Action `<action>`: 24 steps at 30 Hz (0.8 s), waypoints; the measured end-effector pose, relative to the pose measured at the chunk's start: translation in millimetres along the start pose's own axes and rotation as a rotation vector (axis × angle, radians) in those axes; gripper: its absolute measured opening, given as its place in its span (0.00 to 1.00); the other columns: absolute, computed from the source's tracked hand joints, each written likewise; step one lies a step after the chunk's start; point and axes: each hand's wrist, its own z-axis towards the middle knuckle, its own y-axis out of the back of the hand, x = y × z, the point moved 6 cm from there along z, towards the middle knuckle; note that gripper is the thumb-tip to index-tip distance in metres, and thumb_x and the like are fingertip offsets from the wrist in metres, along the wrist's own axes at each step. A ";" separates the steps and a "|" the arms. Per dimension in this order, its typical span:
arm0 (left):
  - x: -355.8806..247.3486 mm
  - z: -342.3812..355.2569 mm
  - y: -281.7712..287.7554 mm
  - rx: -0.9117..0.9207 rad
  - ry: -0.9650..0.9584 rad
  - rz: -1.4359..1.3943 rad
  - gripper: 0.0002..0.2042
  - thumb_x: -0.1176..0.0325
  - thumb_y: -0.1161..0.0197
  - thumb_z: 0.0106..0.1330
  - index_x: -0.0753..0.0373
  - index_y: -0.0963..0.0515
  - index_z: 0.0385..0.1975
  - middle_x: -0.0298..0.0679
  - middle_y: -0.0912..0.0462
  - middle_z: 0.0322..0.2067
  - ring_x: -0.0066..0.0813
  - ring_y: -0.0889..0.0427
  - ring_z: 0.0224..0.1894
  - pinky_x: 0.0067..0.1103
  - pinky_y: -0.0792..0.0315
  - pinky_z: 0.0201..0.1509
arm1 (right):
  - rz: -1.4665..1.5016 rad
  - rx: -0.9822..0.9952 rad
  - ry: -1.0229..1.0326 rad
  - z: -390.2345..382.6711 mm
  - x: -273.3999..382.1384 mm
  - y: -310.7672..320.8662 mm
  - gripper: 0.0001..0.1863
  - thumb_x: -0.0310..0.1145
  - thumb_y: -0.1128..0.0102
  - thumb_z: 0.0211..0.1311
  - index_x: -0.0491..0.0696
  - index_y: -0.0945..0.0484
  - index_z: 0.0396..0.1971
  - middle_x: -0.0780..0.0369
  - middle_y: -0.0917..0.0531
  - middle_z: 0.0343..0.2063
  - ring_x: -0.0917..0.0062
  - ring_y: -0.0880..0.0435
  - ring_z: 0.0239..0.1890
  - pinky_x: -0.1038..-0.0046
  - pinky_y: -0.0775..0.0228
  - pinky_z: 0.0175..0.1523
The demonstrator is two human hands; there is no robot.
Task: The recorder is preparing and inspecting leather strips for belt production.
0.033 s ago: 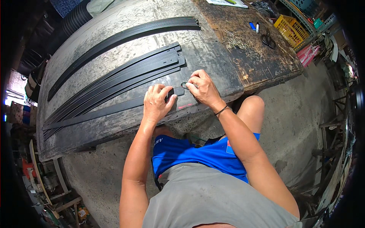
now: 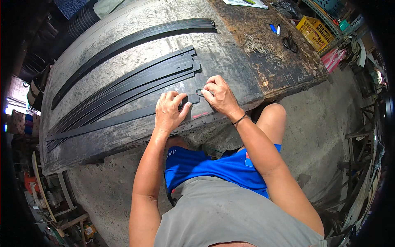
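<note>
Head view: I see the black strap (image 2: 135,113) under the left hand (image 2: 169,108), whose grip I can't tell; the right hand (image 2: 219,95) pinches a small dark loop (image 2: 198,92). Light pressure could let the strap slide.

The strips (image 2: 177,66) are black, the tabletop (image 2: 230,61) mottled grey, the shorts (image 2: 193,162) blue, the shirt (image 2: 230,210) grey.

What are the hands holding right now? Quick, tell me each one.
Left hand: curled over the near black strip; whether it grips cannot be told.
Right hand: closed, pinching a small dark loop.
</note>
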 end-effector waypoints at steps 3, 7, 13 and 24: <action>0.5 -0.4 -1.1 0.009 0.007 0.002 0.15 0.60 0.29 0.55 0.55 0.18 0.41 0.37 0.22 0.39 0.39 0.24 0.44 0.33 0.29 0.45 | -0.007 0.005 -0.001 0.1 -0.3 -0.5 0.07 0.30 0.33 0.54 0.42 0.19 0.27 0.57 0.23 0.38 0.63 0.21 0.41 0.67 0.28 0.47; -0.2 0.0 -1.2 0.012 -0.010 0.024 0.16 0.60 0.30 0.55 0.55 0.19 0.43 0.38 0.23 0.39 0.39 0.24 0.44 0.33 0.29 0.45 | 0.038 -0.020 -0.038 0.0 -1.8 1.1 0.07 0.32 0.34 0.54 0.44 0.18 0.26 0.58 0.23 0.37 0.63 0.21 0.40 0.65 0.27 0.47; -15.0 6.1 -0.6 0.118 -0.094 0.144 0.20 0.64 0.35 0.58 0.49 0.23 0.53 0.39 0.26 0.34 0.38 0.26 0.39 0.32 0.29 0.40 | 0.302 -0.105 -0.310 0.4 -17.0 6.6 0.07 0.31 0.35 0.57 0.42 0.19 0.27 0.61 0.24 0.35 0.75 0.21 0.32 0.73 0.26 0.38; -8.8 9.6 -1.9 0.109 -0.034 0.059 0.17 0.61 0.35 0.58 0.54 0.23 0.47 0.42 0.25 0.38 0.41 0.26 0.43 0.34 0.29 0.42 | 0.546 -0.254 -0.468 -3.4 -44.8 4.6 0.06 0.31 0.38 0.63 0.43 0.20 0.33 0.67 0.20 0.25 0.85 0.23 0.25 0.79 0.29 0.31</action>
